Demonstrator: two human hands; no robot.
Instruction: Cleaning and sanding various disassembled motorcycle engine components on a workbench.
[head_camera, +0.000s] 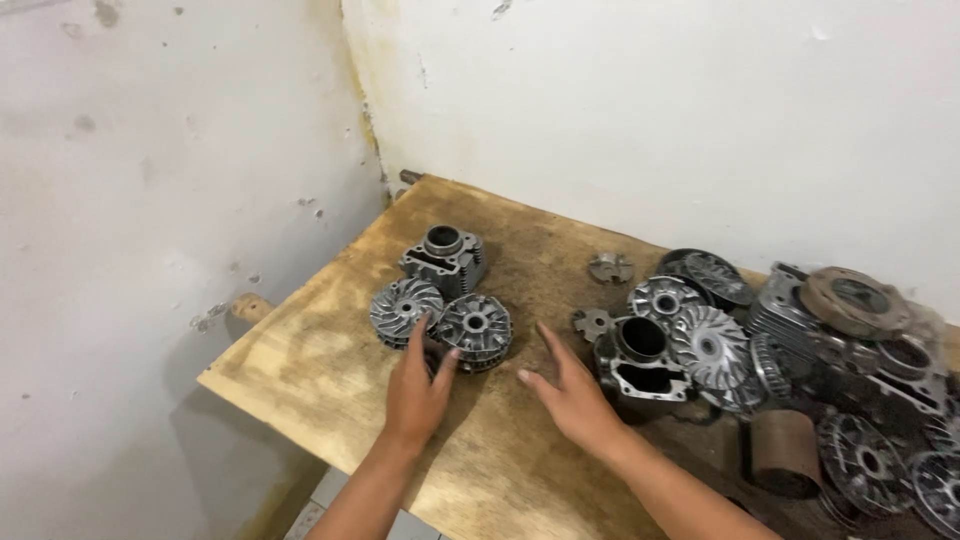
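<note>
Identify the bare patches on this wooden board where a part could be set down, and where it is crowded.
Free: the front left corner of the board below the left finned disc, and the strip between the cylinder block and the small hub. Crowded: the parts heap at right.

Looks like a small repair workshop: rough stained plywood desk (330, 350) in a corner w/ scuffed white walls (150, 180), heap of greasy metal engine parts (800, 360) — cylinders, finned pulleys — piled at right.
</note>
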